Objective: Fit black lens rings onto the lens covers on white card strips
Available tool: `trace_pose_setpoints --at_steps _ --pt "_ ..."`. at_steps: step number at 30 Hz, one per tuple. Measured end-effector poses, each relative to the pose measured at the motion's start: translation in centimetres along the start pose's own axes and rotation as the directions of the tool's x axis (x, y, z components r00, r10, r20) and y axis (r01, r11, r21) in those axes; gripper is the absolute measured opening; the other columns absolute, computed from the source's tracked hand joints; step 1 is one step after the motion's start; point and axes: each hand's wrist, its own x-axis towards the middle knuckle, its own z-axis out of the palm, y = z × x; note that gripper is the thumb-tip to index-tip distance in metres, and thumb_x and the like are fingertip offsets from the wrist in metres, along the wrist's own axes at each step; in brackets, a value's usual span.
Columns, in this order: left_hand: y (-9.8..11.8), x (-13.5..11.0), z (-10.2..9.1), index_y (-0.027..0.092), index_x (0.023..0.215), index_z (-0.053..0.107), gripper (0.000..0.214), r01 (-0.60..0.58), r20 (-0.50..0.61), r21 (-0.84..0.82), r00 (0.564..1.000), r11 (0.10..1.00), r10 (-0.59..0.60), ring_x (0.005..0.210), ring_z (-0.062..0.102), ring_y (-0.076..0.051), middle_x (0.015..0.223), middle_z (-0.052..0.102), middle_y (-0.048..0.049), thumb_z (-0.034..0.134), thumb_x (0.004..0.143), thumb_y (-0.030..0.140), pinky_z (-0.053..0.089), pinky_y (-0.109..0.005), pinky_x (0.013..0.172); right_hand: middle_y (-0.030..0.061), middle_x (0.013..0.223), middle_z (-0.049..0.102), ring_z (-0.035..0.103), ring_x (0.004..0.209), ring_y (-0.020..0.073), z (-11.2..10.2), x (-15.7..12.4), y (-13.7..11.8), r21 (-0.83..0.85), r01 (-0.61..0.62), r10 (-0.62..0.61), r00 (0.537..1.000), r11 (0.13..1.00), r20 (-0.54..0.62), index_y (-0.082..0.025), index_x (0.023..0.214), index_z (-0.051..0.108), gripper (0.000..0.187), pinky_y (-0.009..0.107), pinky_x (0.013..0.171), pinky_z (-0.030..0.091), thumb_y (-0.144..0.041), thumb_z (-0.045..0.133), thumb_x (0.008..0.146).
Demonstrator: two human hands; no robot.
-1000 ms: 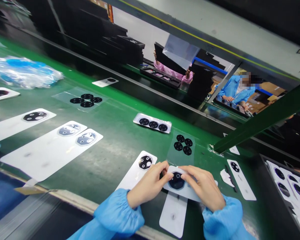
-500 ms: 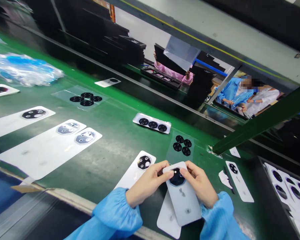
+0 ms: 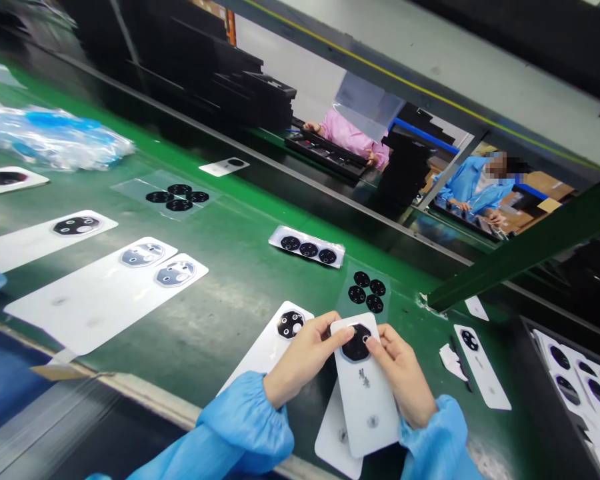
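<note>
Both my hands grip a white phone back panel (image 3: pixel 373 407) near its top, on either side of a black camera cover (image 3: pixel 356 347). My left hand (image 3: pixel 305 353) curls round the upper left edge, its thumb on the cover. From the right edge my right hand (image 3: pixel 403 373) holds the panel, with its thumb pressed at the cover's right side. Another white panel (image 3: pixel 330 437) lies on the bench partly under the held one. Beside my left wrist rests a panel with a black camera cover (image 3: pixel 257 350), part of it hidden by my forearm.
The green bench (image 3: pixel 230 293) carries clear sheets of black covers (image 3: pixel 367 291), a white strip with three covers (image 3: pixel 307 248), more panels (image 3: pixel 105 293) and a plastic bag (image 3: pixel 55 140). A black tray of panels (image 3: pixel 535 400) stands right, near a green post (image 3: pixel 520 247). Co-workers sit beyond.
My thumbs have shifted slightly on the camera cover, and the held panel is a little more upright. Across the bench, the pink-sleeved person has lowered a black tray.
</note>
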Motion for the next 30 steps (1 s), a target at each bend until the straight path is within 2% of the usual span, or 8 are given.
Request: trace_pose_setpoints --at_steps 4,11,15,19,22,26,28,30 --pt "0.1 -0.3 0.1 0.017 0.078 0.049 0.029 0.006 0.013 -0.033 1.000 0.999 -0.006 0.073 0.050 -0.015 0.074 0.052 0.0015 0.052 0.082 0.046 0.039 -0.026 0.067 -0.0026 0.063 0.058 0.050 0.054 0.0098 -0.3 -0.3 0.2 0.082 -0.023 0.028 0.998 0.996 -0.061 -0.017 0.072 0.050 0.038 0.021 0.050 0.039 -0.049 0.070 0.070" --pt "-0.6 -0.8 1.0 0.016 0.096 0.052 0.029 0.024 0.084 -0.192 0.996 0.981 -0.008 0.090 0.056 -0.021 0.091 0.059 -0.0042 0.062 0.076 0.033 0.043 -0.033 0.080 -0.0046 0.056 0.055 0.046 0.048 0.0085 0.2 -0.2 1.6 0.140 -0.016 0.036 0.989 0.990 -0.141 -0.018 0.070 0.050 0.037 0.020 0.046 0.036 -0.050 0.070 0.070" --pt "-1.0 -0.6 1.1 0.016 0.091 0.053 0.022 -0.068 0.010 0.018 0.998 0.998 0.068 0.083 0.055 -0.020 0.085 0.057 -0.0028 0.055 0.079 0.035 0.044 -0.031 0.074 -0.0054 0.054 0.053 0.045 0.045 0.0081 0.5 0.1 2.5 0.140 0.029 0.004 0.974 0.990 -0.227 -0.018 0.070 0.051 0.038 0.020 0.043 0.036 -0.050 0.071 0.069" --pt "-0.7 -0.4 0.5 0.017 0.082 0.052 0.019 -0.068 -0.001 0.165 0.998 0.984 0.069 0.074 0.053 -0.017 0.076 0.054 0.0003 0.060 0.075 0.033 0.042 -0.028 0.065 -0.0033 0.061 0.060 0.052 0.049 0.0105 0.6 0.0 1.9 0.185 -0.021 0.055 0.982 0.983 -0.180 -0.018 0.079 0.056 0.035 0.022 0.047 0.042 -0.048 0.071 0.069" --pt "-0.2 -0.3 -0.3 0.017 0.080 0.050 0.020 -0.064 -0.011 0.156 0.998 0.986 0.067 0.076 0.055 -0.018 0.077 0.056 -0.0005 0.062 0.074 0.032 0.044 -0.030 0.067 -0.0002 0.074 0.066 0.058 0.059 0.0137 1.0 -0.6 1.4 0.200 0.009 0.014 0.993 0.980 -0.114 -0.020 0.089 0.057 0.037 0.024 0.054 0.045 -0.047 0.071 0.070" --pt "0.7 0.1 -1.7 0.017 0.091 0.048 0.024 -0.068 -0.059 0.047 0.996 0.997 0.071 0.086 0.059 -0.021 0.089 0.062 -0.0045 0.058 0.077 0.034 0.046 -0.033 0.074 -0.0002 0.066 0.064 0.058 0.056 0.0128 0.7 -1.2 1.8 0.102 -0.013 0.016 0.999 0.995 -0.029 -0.018 0.075 0.056 0.034 0.022 0.050 0.043 -0.048 0.071 0.069" --pt "1.3 0.3 -2.6 0.018 0.097 0.048 0.027 -0.094 -0.039 0.169 0.994 0.981 0.101 0.089 0.059 -0.022 0.094 0.062 -0.0053 0.055 0.079 0.037 0.046 -0.034 0.076 -0.0006 0.060 0.062 0.055 0.051 0.0117 -0.6 -0.4 1.9 0.009 -0.002 0.003 0.996 1.000 -0.092 -0.017 0.074 0.057 0.036 0.022 0.047 0.041 -0.050 0.070 0.069" --pt "1.7 0.3 -4.0 0.019 0.110 0.047 0.035 -0.132 -0.022 0.394 0.988 0.909 0.153 0.098 0.056 -0.023 0.105 0.061 -0.0066 0.052 0.081 0.039 0.044 -0.036 0.081 -0.0004 0.061 0.062 0.055 0.050 0.0121 -2.9 1.6 1.3 -0.072 0.064 -0.082 0.957 0.995 -0.279 -0.016 0.079 0.059 0.041 0.023 0.045 0.042 -0.054 0.069 0.068"
